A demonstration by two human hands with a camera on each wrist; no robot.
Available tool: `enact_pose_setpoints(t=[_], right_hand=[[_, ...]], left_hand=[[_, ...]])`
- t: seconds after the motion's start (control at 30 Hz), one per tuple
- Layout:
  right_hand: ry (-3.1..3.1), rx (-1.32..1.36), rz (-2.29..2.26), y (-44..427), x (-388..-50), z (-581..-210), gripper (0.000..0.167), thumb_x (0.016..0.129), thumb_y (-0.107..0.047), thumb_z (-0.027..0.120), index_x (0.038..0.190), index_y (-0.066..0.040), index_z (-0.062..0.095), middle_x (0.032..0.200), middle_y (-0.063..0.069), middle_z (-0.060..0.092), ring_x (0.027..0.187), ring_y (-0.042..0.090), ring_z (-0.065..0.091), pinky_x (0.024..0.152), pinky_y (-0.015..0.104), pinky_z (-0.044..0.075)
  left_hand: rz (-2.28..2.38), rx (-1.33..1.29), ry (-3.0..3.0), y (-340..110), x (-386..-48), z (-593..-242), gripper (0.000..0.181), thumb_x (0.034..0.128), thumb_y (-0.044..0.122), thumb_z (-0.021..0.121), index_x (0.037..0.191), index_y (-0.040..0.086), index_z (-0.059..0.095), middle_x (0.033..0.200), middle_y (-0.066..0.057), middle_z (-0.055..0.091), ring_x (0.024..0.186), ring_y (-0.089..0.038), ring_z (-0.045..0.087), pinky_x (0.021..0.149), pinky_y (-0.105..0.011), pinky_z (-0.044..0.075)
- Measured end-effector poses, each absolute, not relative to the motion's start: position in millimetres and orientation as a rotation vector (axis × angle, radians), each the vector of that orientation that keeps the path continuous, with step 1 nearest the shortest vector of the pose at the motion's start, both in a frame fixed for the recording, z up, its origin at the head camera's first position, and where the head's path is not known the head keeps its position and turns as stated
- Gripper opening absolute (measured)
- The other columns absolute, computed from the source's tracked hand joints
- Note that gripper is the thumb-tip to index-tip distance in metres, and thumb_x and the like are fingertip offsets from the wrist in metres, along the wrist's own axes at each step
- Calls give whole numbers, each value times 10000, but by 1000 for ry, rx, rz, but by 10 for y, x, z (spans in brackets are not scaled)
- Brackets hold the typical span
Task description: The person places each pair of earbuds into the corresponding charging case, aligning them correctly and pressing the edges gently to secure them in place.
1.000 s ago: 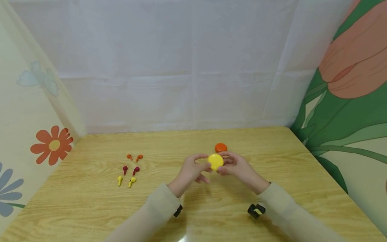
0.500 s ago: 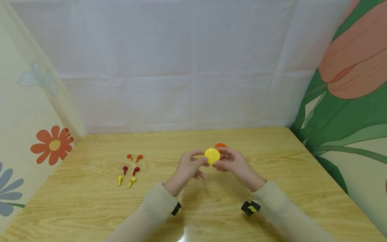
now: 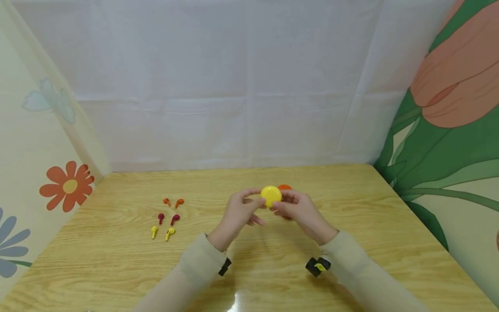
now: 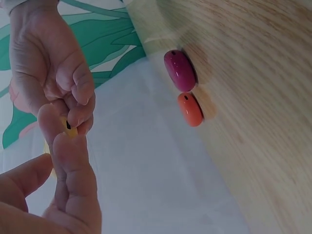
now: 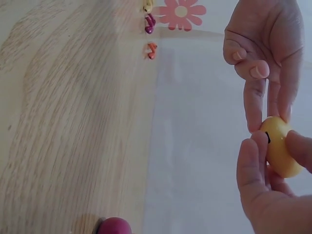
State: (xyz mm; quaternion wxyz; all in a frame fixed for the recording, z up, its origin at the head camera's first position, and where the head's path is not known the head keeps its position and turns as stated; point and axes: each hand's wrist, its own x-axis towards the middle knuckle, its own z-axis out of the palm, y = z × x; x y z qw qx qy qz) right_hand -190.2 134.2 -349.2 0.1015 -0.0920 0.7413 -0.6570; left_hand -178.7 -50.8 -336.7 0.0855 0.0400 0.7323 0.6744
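- What stands done, as far as the pictures show: the yellow case [image 3: 270, 196] is off the table [image 3: 117, 268] and held in the air by both hands, near the middle of the far half.
- The left hand [image 3: 239, 212] pinches the left side of the case between thumb and forefinger, with the other fingers free of it.
- The right hand [image 3: 302, 210] grips the right side, thumb on the near face and fingers behind.
- The case looks closed — no gap along its rim shows in the wrist views, only a small dark mark on the edge; its inside is hidden.
- Set out on the left of the table, in matching pairs: the orange earbuds [image 3: 179, 203] farthest, the dark red earbuds [image 3: 175, 219] between, the yellow earbuds [image 3: 170, 234] nearest. No hand touches them.
- What seems left: the orange case [image 3: 284, 187] and the dark red case [image 4: 179, 70] sit on the table behind the hands, close beside each other, and neither is being handled. My judgement is that the work is at an early stage, with one case in hand.
- Against the frame a second ago, the yellow case and both hands are a little farther left and away from the person; the case now overlaps the orange one in the head view — the earbuds lie as they did.
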Motion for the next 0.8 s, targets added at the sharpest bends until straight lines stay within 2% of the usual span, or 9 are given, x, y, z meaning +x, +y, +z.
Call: enact_pose_setpoints(t=[0.17,0.37,0.8], right_hand=[[2161,-293,-1972,1306,-1880,-3515,384,968,-90,604,1275,121,511,1185,210,610,966,227,648,867,373,528],[2114,-301,-2028,1255,-1882,-3532,367,962,-53,596,1262,136,499,1156,198,608,937,171,640,858,332,534],[2087,-270,-2077,1180,-1965,-3433,398,962,-41,594,1318,101,486,1184,192,579,950,175,637,849,303,535]], left_hand=[[2011,125,2208,-520,-1772,-3371,353,958,128,626,1290,15,587,958,-137,710,451,-92,598,437,-186,414],[1997,155,2300,-526,-1783,-3409,357,956,158,638,1285,28,595,1020,-143,689,501,-145,636,494,-220,438],[2051,243,2393,-563,-1876,-3383,356,960,218,643,1265,35,619,1087,-151,673,547,-195,661,527,-244,468]])
